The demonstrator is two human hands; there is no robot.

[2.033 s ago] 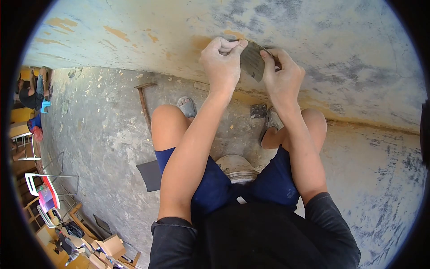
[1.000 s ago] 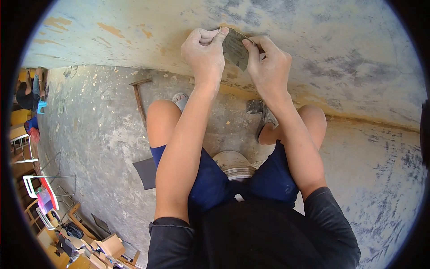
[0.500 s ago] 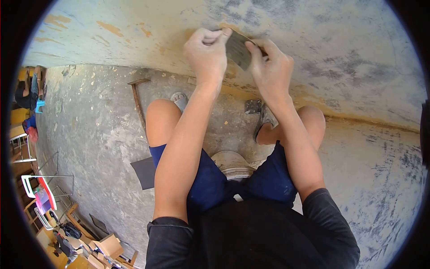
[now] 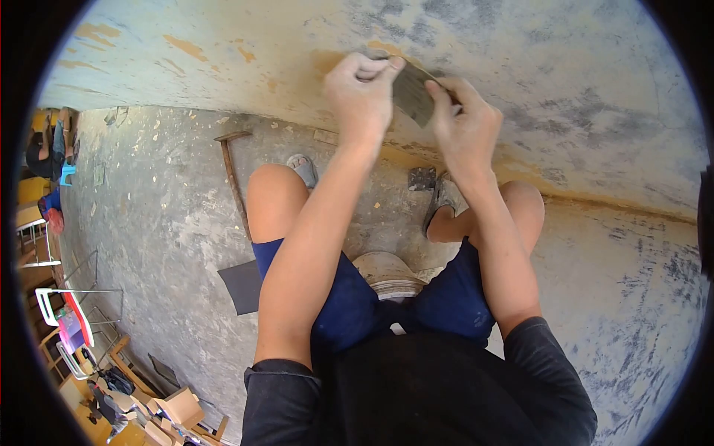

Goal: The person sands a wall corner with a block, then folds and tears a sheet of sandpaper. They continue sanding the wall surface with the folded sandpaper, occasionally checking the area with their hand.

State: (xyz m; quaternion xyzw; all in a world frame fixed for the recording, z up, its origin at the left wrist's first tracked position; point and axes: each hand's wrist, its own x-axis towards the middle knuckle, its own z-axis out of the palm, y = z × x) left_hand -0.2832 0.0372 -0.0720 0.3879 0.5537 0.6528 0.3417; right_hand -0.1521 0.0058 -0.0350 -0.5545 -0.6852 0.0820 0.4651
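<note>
A small piece of grey sandpaper (image 4: 413, 95) is stretched between my two hands, close in front of the patchy wall (image 4: 297, 44). My left hand (image 4: 362, 93) is closed, pinching its left top corner between thumb and fingers. On the opposite side, my right hand (image 4: 467, 123) grips the right edge with its thumb on the near face. The lower part of the piece hangs free between the hands. Chalky dust coats the fingers. Behind the hands, the wall has bare yellowish and dark grey patches.
A hammer with a wooden handle (image 4: 233, 175) lies on the concrete floor by my left knee. Nearby is a dark sheet (image 4: 239, 287). A small dark square (image 4: 422, 178) lies by my right foot. Chairs and cardboard boxes (image 4: 182, 409) stand far left; another person (image 4: 46, 152) sits beyond.
Both hands have moved right and slightly down in view, carrying the sandpaper with them. Each hand keeps its grip.
</note>
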